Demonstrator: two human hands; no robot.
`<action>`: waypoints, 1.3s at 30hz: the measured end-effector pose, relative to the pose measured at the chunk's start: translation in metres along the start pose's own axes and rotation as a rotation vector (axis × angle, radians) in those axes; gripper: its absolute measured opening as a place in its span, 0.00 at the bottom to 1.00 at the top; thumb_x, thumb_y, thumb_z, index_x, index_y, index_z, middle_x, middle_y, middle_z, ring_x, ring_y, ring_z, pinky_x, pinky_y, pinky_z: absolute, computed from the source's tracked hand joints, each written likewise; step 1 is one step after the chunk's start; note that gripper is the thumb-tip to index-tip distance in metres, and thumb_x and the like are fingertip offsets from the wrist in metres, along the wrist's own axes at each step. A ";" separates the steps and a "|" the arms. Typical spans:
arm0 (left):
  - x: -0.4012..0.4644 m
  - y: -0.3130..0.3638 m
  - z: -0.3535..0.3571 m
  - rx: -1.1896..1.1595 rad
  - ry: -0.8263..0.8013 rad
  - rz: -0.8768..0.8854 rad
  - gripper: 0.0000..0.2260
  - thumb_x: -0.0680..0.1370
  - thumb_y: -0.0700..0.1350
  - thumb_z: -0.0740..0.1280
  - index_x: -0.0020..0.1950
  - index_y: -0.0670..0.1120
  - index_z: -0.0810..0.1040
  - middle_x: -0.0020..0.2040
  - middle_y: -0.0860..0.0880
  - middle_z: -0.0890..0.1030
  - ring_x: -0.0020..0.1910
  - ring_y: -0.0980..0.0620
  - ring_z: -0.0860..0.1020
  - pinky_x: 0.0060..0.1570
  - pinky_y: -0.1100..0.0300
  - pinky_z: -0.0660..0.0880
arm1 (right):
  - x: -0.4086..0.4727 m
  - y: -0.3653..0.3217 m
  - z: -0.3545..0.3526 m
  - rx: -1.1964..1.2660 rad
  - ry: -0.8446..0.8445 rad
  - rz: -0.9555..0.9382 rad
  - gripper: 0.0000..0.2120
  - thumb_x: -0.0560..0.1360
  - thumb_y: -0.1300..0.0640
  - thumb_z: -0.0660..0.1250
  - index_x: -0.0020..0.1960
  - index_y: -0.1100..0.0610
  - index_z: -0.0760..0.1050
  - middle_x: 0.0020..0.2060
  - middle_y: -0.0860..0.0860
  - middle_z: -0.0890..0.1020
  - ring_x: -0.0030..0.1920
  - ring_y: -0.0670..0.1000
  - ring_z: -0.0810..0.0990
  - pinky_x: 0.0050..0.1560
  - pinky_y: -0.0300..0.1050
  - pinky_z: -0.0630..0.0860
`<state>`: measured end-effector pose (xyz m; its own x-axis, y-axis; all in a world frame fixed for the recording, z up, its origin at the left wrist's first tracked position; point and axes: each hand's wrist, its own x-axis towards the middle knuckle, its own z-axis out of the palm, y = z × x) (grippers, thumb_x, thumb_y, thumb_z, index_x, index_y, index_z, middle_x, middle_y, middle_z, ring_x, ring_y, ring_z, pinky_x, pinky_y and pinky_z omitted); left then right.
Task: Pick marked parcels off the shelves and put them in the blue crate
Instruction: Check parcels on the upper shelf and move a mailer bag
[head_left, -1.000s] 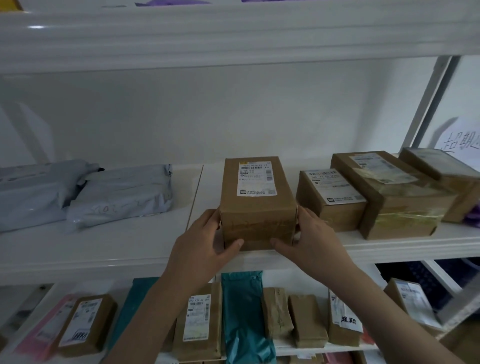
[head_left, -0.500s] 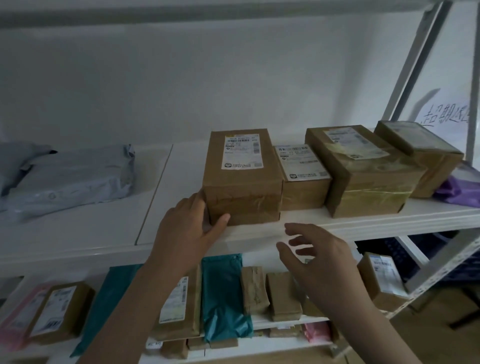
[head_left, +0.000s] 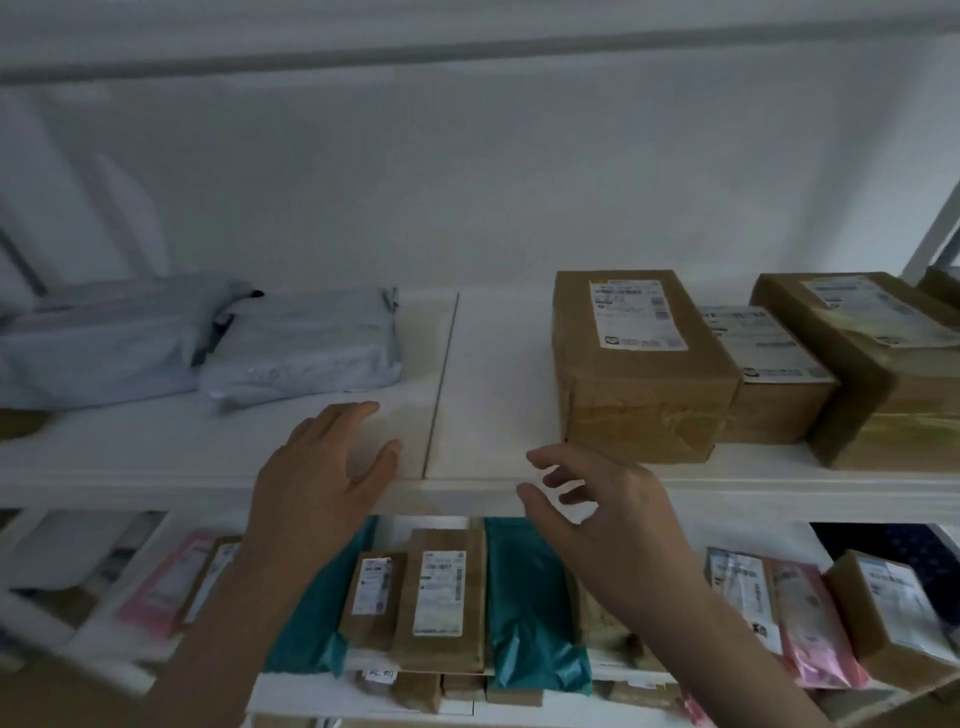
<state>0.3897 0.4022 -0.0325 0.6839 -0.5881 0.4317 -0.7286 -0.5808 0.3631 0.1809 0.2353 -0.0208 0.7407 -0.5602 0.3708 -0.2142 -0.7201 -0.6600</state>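
Fingers of left hand (head_left: 319, 483) and right hand (head_left: 608, 514) loosely spread, holding nothing, near brown box (head_left: 639, 364); risk: grabbing unmarked parcel, frame blur hiding any mark

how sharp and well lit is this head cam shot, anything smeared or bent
Head view: dim and greyish overall, no glare; the left edge is motion-smeared, so the grey mailer bags and the pink packets below look soft; the brown box is sharper, though its label print stays unreadable; wide-angle distortion tilts the shelf upright at right; both open hands, left hand and right hand, are slightly blurred.
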 end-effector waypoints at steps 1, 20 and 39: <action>0.000 -0.017 -0.009 0.001 0.016 -0.031 0.20 0.80 0.60 0.63 0.70 0.55 0.73 0.65 0.55 0.77 0.61 0.52 0.76 0.53 0.52 0.73 | 0.007 -0.009 0.010 0.013 -0.008 -0.008 0.12 0.75 0.42 0.69 0.57 0.39 0.77 0.46 0.32 0.78 0.46 0.36 0.79 0.45 0.32 0.78; 0.058 -0.190 -0.066 -0.011 -0.099 -0.068 0.21 0.81 0.61 0.61 0.70 0.53 0.73 0.59 0.53 0.79 0.55 0.50 0.77 0.50 0.52 0.74 | 0.148 -0.073 0.144 -0.249 -0.165 0.187 0.36 0.75 0.42 0.71 0.76 0.54 0.63 0.72 0.53 0.71 0.70 0.56 0.70 0.69 0.50 0.66; 0.023 -0.101 -0.038 -0.148 -0.067 0.079 0.11 0.78 0.58 0.67 0.57 0.56 0.75 0.43 0.64 0.72 0.44 0.58 0.72 0.39 0.68 0.66 | 0.054 -0.027 0.058 -0.269 -0.112 0.104 0.13 0.73 0.46 0.71 0.55 0.43 0.74 0.49 0.36 0.75 0.53 0.43 0.72 0.54 0.39 0.64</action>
<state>0.4781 0.4687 -0.0282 0.6217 -0.6676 0.4096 -0.7743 -0.4450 0.4499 0.2641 0.2483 -0.0209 0.7682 -0.5990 0.2259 -0.4426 -0.7519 -0.4886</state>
